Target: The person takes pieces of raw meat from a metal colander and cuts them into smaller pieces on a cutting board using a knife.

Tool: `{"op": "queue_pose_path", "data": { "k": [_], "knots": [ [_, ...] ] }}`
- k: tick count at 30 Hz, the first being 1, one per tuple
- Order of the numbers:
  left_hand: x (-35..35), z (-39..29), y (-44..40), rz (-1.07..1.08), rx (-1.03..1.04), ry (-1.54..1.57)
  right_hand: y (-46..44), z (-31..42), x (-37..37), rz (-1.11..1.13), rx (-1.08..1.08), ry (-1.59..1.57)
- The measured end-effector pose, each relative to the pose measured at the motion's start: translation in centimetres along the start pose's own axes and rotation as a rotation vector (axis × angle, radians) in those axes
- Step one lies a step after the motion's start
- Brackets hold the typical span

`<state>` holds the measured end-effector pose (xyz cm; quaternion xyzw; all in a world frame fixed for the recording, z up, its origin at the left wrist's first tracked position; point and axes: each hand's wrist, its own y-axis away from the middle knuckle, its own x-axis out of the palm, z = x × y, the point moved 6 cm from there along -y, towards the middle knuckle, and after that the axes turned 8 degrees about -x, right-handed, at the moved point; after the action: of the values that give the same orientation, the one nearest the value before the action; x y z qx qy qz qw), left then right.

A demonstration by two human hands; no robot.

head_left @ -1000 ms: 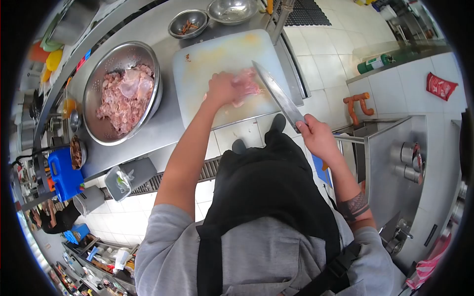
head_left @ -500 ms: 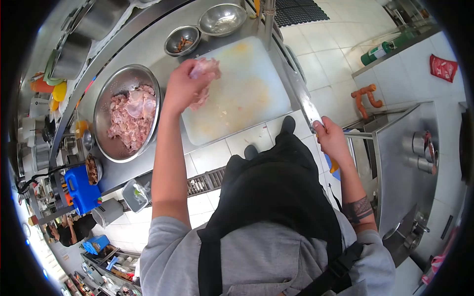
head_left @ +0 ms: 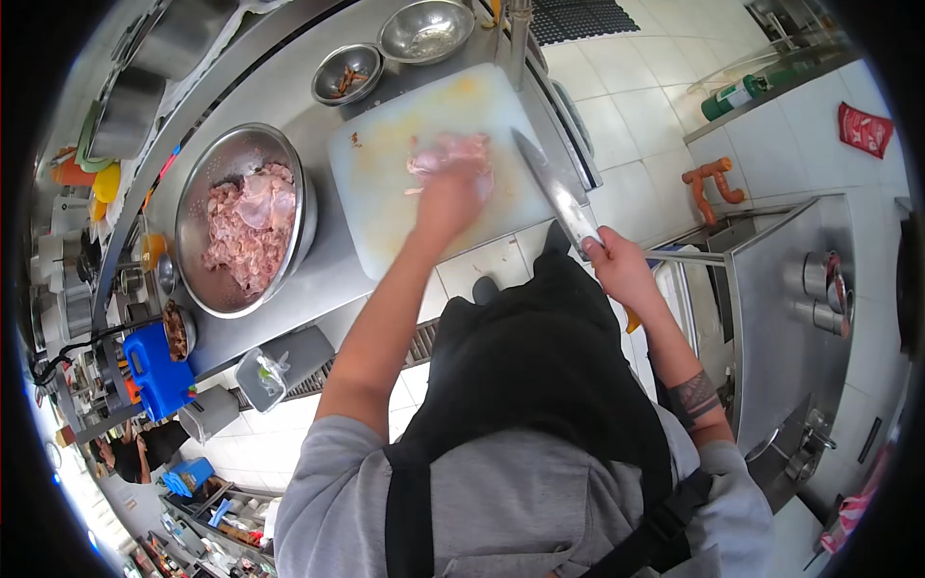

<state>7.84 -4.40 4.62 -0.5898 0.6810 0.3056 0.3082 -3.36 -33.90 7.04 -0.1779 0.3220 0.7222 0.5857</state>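
A piece of raw pink meat [head_left: 453, 154] lies on the white cutting board [head_left: 376, 231]. My left hand [head_left: 450, 199] is on the near side of this meat, touching it; its fingers are blurred and partly hidden. In my right hand [head_left: 615, 262] is the handle of a large knife [head_left: 559, 190], whose blade points up and left over the board's right edge. Left of the board, a perforated steel colander [head_left: 198, 260] holds a heap of raw meat [head_left: 252, 226].
Behind the board stand a small steel bowl [head_left: 332, 87] with brown pieces and a larger steel bowl [head_left: 426, 34]. A blue jug [head_left: 161, 371] is at the left. Another person [head_left: 140, 451] is far off at lower left. A metal post rises near the board's far right corner.
My left hand lifted the meat up and left off the board, then brought it back down onto the board's middle. The knife swung away right, then came back toward the board.
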Motion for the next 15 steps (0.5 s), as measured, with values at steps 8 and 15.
{"op": "queue_pose_path", "data": {
  "k": [8,15],
  "knots": [
    [-1.4,7.9,-1.9,-0.083,-0.229,-0.191,-0.1,3.0,2.2,0.191,-0.064,0.151],
    [-0.4,4.9,1.5,-0.375,-0.038,0.036,-2.7,6.1,5.3,0.137,-0.321,0.260]
  ]
}}
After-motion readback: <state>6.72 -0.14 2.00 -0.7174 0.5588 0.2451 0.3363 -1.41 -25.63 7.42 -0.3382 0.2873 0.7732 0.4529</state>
